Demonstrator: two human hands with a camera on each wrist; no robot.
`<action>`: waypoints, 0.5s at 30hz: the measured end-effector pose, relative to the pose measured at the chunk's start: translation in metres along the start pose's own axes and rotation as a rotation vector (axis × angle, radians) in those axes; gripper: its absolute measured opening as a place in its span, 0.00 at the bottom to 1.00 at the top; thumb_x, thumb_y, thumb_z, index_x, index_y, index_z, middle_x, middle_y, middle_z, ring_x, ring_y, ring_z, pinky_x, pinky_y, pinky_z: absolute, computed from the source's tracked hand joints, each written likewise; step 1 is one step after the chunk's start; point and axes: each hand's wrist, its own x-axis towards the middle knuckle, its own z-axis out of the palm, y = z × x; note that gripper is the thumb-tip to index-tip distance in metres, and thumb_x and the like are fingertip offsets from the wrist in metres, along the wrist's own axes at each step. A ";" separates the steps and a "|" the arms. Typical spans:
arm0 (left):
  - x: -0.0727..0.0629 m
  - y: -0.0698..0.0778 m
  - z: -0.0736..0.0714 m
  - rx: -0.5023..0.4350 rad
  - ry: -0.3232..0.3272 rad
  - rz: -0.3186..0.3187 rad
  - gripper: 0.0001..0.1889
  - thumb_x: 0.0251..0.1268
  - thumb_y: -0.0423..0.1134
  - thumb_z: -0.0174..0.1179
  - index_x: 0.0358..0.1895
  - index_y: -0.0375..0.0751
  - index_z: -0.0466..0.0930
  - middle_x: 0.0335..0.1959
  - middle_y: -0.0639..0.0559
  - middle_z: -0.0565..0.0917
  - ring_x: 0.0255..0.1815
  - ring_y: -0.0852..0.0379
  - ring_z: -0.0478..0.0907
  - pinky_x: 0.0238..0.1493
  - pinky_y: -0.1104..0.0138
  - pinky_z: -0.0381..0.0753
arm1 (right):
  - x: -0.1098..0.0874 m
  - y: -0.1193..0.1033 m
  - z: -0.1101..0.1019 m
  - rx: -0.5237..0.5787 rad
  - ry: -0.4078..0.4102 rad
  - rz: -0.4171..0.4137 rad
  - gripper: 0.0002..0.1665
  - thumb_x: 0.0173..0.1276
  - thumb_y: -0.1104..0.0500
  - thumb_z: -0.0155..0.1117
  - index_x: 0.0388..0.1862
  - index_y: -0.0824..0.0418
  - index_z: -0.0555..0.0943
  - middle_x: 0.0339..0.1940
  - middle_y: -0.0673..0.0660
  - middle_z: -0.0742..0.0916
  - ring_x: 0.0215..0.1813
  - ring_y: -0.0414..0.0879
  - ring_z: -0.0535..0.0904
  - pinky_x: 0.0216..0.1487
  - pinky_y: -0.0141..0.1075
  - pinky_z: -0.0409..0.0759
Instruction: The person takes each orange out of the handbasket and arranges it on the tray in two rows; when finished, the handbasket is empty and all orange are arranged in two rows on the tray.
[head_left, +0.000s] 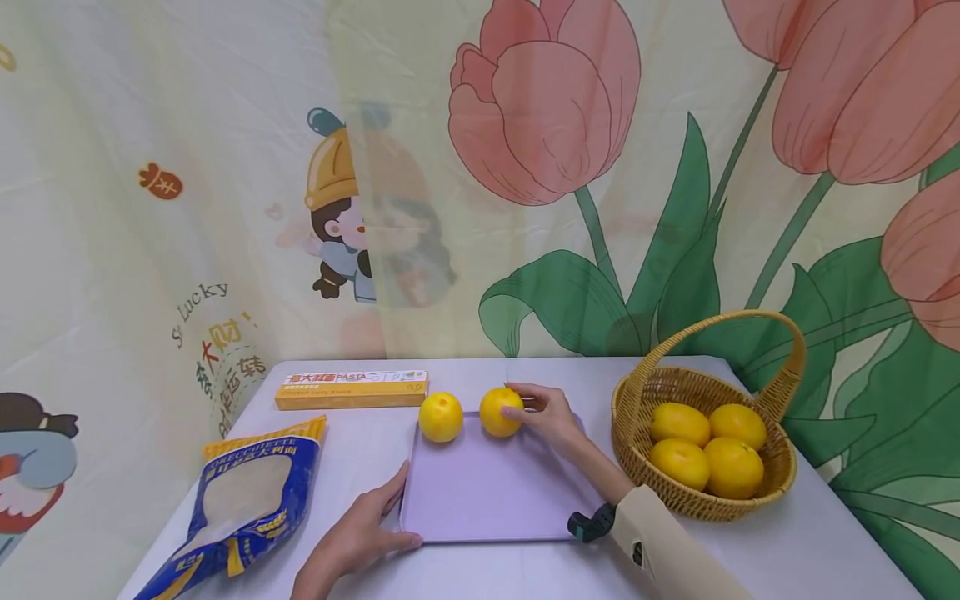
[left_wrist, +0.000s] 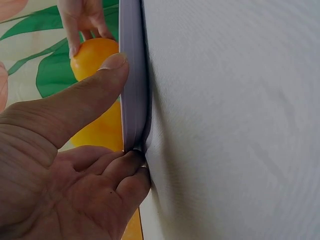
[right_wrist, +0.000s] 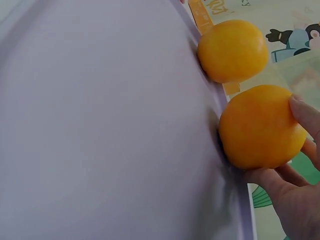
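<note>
The right hand (head_left: 551, 417) grasps an orange (head_left: 498, 413); the left hand (head_left: 360, 527) grips the tray (head_left: 495, 492). Placing seems the step; next calls for gentle release.

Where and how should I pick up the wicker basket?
Probably best wrap fingers round the crown of its arched handle, from above: it rises clear over the four yellow fruits inside, and the basket stands upright. The right hand is nearer but holds another fruit.

Blue bag (head_left: 251, 492) cropped, right fingers (right_wrist: 306, 117) apparently part-hidden
</note>
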 end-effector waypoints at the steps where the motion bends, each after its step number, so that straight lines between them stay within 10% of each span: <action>1: 0.000 0.000 0.000 0.001 -0.001 -0.001 0.61 0.49 0.40 0.86 0.86 0.37 0.57 0.84 0.33 0.63 0.83 0.29 0.60 0.83 0.36 0.60 | 0.000 0.001 0.000 -0.005 0.000 -0.003 0.31 0.69 0.63 0.80 0.70 0.66 0.83 0.65 0.65 0.88 0.60 0.59 0.88 0.64 0.41 0.88; 15: 0.000 0.001 0.000 0.009 -0.002 0.003 0.61 0.50 0.41 0.86 0.86 0.36 0.57 0.84 0.32 0.63 0.83 0.29 0.61 0.83 0.36 0.60 | -0.002 0.006 -0.008 -0.036 -0.027 0.001 0.33 0.69 0.62 0.80 0.71 0.66 0.81 0.67 0.65 0.87 0.64 0.61 0.87 0.73 0.52 0.82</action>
